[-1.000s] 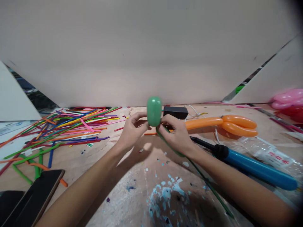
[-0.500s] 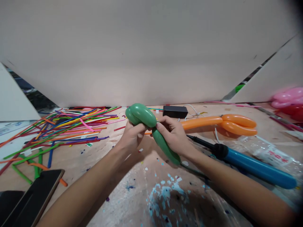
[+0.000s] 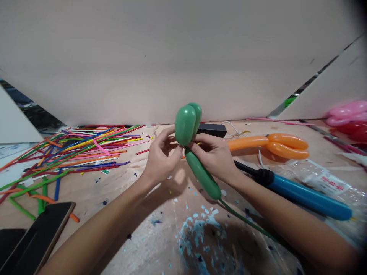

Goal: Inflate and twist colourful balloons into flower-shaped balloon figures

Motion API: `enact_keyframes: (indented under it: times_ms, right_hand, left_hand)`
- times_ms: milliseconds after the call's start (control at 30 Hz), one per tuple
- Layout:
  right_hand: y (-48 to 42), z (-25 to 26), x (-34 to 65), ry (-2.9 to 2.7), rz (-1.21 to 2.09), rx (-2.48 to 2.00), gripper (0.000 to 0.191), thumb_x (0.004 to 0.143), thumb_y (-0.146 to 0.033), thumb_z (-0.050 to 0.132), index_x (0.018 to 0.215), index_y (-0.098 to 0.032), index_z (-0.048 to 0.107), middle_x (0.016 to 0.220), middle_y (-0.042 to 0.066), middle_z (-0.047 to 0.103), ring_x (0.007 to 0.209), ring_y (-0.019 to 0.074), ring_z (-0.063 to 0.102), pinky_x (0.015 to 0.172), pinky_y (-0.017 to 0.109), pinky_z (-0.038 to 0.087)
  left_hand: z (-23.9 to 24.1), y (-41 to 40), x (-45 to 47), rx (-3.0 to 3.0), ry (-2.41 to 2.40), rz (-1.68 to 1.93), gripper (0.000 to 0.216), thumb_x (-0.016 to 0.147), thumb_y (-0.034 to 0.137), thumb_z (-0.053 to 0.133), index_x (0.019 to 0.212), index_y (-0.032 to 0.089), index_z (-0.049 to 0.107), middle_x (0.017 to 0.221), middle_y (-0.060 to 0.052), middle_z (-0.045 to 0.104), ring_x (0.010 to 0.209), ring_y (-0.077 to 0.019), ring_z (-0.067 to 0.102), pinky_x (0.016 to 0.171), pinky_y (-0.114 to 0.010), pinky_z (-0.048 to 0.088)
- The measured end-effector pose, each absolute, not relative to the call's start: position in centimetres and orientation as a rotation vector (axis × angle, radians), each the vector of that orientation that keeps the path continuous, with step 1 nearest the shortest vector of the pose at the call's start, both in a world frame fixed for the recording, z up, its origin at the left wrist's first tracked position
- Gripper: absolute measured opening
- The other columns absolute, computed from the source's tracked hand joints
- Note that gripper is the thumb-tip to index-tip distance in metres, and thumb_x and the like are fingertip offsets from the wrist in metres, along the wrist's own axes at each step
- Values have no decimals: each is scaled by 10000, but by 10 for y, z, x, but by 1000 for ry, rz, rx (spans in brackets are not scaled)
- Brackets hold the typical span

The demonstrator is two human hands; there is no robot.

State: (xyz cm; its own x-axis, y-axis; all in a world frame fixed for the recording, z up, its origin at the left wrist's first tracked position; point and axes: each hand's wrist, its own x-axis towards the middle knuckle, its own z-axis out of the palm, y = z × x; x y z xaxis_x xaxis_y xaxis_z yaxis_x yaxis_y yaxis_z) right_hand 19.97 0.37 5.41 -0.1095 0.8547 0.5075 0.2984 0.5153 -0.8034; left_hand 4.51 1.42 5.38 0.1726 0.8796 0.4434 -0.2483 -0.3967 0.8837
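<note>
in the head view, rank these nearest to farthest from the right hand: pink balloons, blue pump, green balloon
1. Green balloon: in the right hand, between the thumb and fingers.
2. Blue pump: to the hand's right, on the table.
3. Pink balloons: at the far right edge of the view.

Smooth glossy green balloon [image 3: 185, 126], smooth blue plastic pump [image 3: 309, 196], crinkled clear plastic bag [image 3: 329, 182], matt wall [image 3: 160, 57]
</note>
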Motion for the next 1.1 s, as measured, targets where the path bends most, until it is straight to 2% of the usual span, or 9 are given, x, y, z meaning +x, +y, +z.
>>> enact_keyframes:
  times_ms: [100, 233, 367, 600, 733, 833, 1000, 1033, 1100]
  right_hand:
    - [2, 49, 199, -1756, 439, -1022, 147, 864, -201, 588, 894, -192, 732, 842, 36, 733, 703, 161, 658, 656, 293, 529]
    - [0, 44, 200, -1928, 184, -970, 186, 896, -159, 539, 956, -174, 714, 912, 55, 743, 798, 181, 678, 733, 317, 528]
    - [0, 43, 205, -1951, 38, -898, 198, 896, -127, 548, 1021, -180, 693, 962, 51, 744, 857, 174, 690, 784, 301, 527]
    - [-1, 40, 209, -2016, -126, -793, 198, 883, -121, 584, 1035, -202, 682, 929, 41, 741, 803, 162, 694, 706, 266, 522]
    - [-4, 42, 205, -1943, -35, -831, 167, 887, -120, 580, 996, -216, 665, 910, 19, 735, 788, 146, 686, 729, 267, 524]
    - [-6, 44, 203, -1869, 138, -911, 119, 890, -184, 595, 994, -231, 625, 879, 9, 714, 732, 147, 677, 693, 286, 533]
    - [-3, 47, 205, -1694, 703, -1022, 549, 832, -255, 661, 1304, -264, 380, 769, -19, 649, 651, 174, 660, 597, 304, 535]
    - [-2, 48, 205, -1693, 777, -1024, 565, 824, -238, 657, 1313, -265, 375, 785, -17, 647, 669, 176, 659, 608, 306, 535]
    - [0, 51, 204, -1725, 855, -1025, 429, 809, -200, 634, 1208, -242, 482, 843, 1, 641, 740, 178, 655, 645, 304, 530]
  left_hand:
    - [52, 11, 48, 1435, 649, 1368, 328, 718, 211, 731, 1021, 188, 610, 983, -57, 665, 913, -173, 644, 828, -295, 525]
    - [46, 17, 46, 1406, 775, 1447, 248, 672, 186, 738, 874, 166, 596, 793, 0, 640, 740, -123, 614, 690, -233, 500]
    - [47, 18, 42, 1434, 892, 1338, 106, 663, 161, 666, 712, 144, 575, 650, 19, 581, 613, -113, 556, 579, -228, 448]
    - [52, 15, 40, 1450, 877, 1204, 129, 633, 162, 656, 608, 150, 530, 572, 49, 488, 561, -79, 457, 555, -208, 403]
    - [55, 17, 35, 1530, 802, 1117, 157, 636, 177, 700, 766, 140, 620, 742, 1, 605, 703, -123, 551, 688, -254, 471]
    - [55, 16, 31, 1598, 844, 1083, 189, 639, 181, 712, 806, 138, 635, 792, -21, 622, 736, -142, 565, 696, -270, 477]
    - [50, 14, 31, 1672, 947, 1080, 110, 656, 173, 682, 726, 143, 602, 687, 9, 548, 644, -112, 505, 592, -233, 420]
    - [49, 14, 31, 1686, 956, 1075, 100, 656, 167, 675, 701, 143, 589, 666, 14, 531, 628, -106, 491, 581, -230, 410]
    - [47, 14, 31, 1709, 970, 1064, 103, 656, 164, 666, 662, 145, 565, 639, 20, 511, 607, -99, 474, 565, -228, 397]
